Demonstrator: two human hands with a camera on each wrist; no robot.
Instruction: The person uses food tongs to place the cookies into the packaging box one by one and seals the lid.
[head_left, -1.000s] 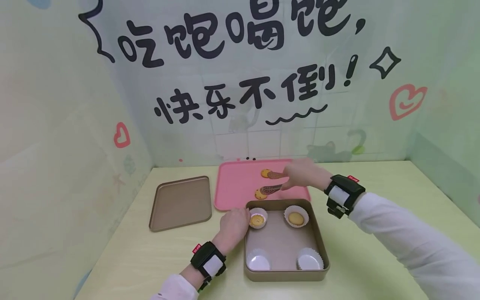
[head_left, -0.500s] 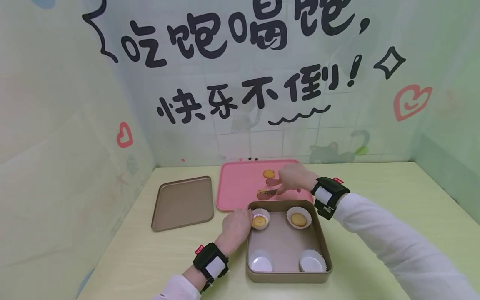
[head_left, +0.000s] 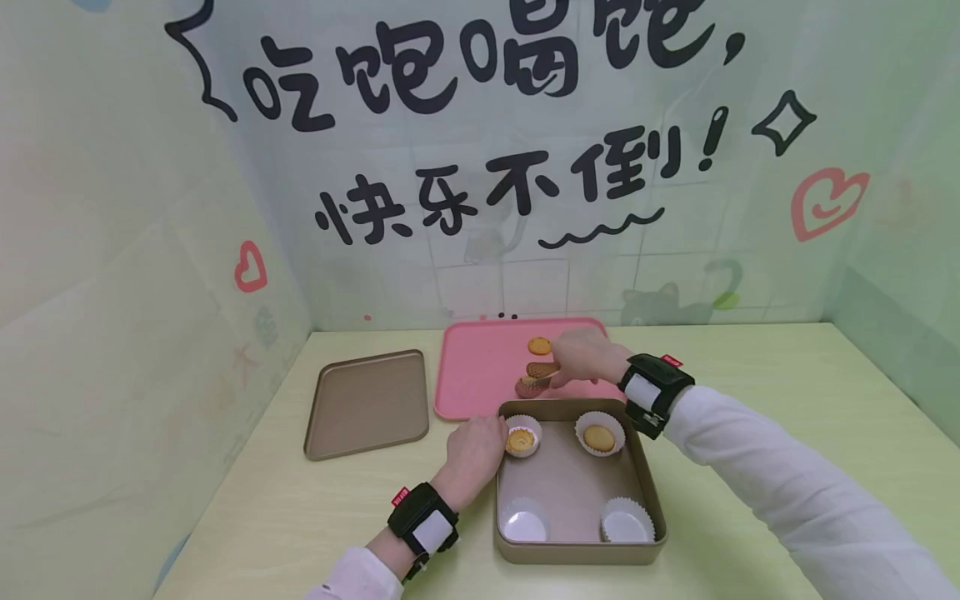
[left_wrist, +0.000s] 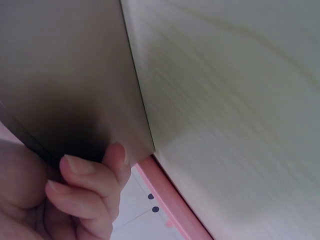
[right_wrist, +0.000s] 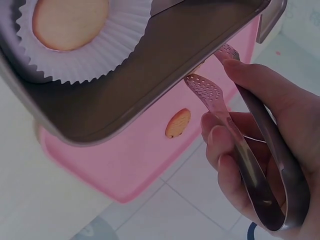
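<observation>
1. Pink and rectangular, the rimmed tray [head_left: 472, 367] lies at the back of the pale wooden table [head_left: 787, 358]. Over it, the perforated metal tongs [right_wrist: 248, 161] have shifted: a second ago one blade stood by each of two round golden cookies; now both blades are drawn in about the near cookie [right_wrist: 198, 67]. This suggests a grip forming on it, though I cannot tell whether both blades touch it.
2. The deep rectangular brown metal box [head_left: 577, 556] stands before the tray, holding four white fluted paper cups [head_left: 628, 521]; the back two each contain a cookie, the front two show none.
3. The left hand [head_left: 476, 457], well apart from the other, grips the box's left wall by its back corner, fingers curled.
4. The right hand [head_left: 588, 354] is clamped round the tongs, thumb on one arm, fingers on the other.
5. The far cookie [head_left: 539, 346] lies free on the tray.
</observation>
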